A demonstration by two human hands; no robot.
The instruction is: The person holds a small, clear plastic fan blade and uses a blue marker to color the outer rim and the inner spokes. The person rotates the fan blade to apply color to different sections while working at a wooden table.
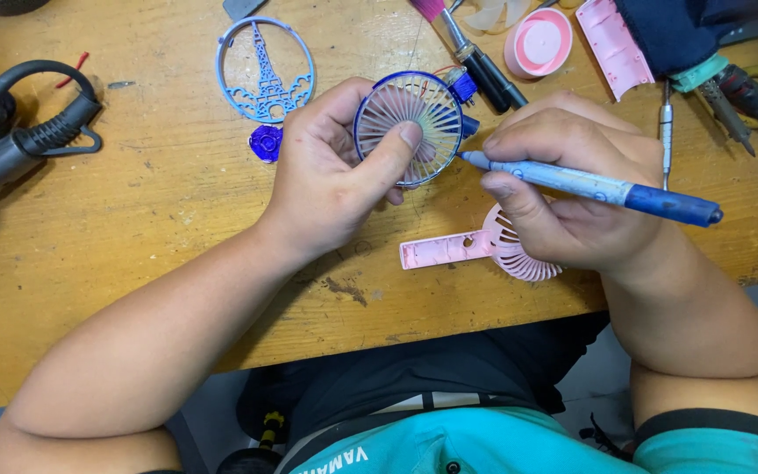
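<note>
1. While the pink fan body [484, 248] lies on the wooden workbench [133, 263] nearest the person, at about 5 o'clock from the centre of the frame, its handle points left and its ribbed round head sits partly under the right hand [563, 193]; it looks set aside, not being worked on.
2. At 3 o'clock, the right hand is closed around a blue pen-like tool [585, 183], fingers wrapped tight, with the tip touching the right rim of the blue fan grille [407, 127].
3. At the centre, the left hand [331, 180] pinches that grille, thumb pressed on its face and fingers curled behind; small blue parts and thin wires show at its 2 o'clock edge, so the blue fan appears apart, with work on it judged to be under way rather than finished.
4. Farther off at 11 o'clock, a blue round cover with a tower cut-out [265, 68] lies detached, and a small dark blue piece [266, 142] sits just below it.
5. Farthest, at 1 o'clock, lie a black-handled tool [484, 66], a pink round cap [539, 42] and a pink casing strip [611, 46]; a slim screwdriver [665, 132] lies at 2 o'clock and a black cable [10, 132] at 9 o'clock.
</note>
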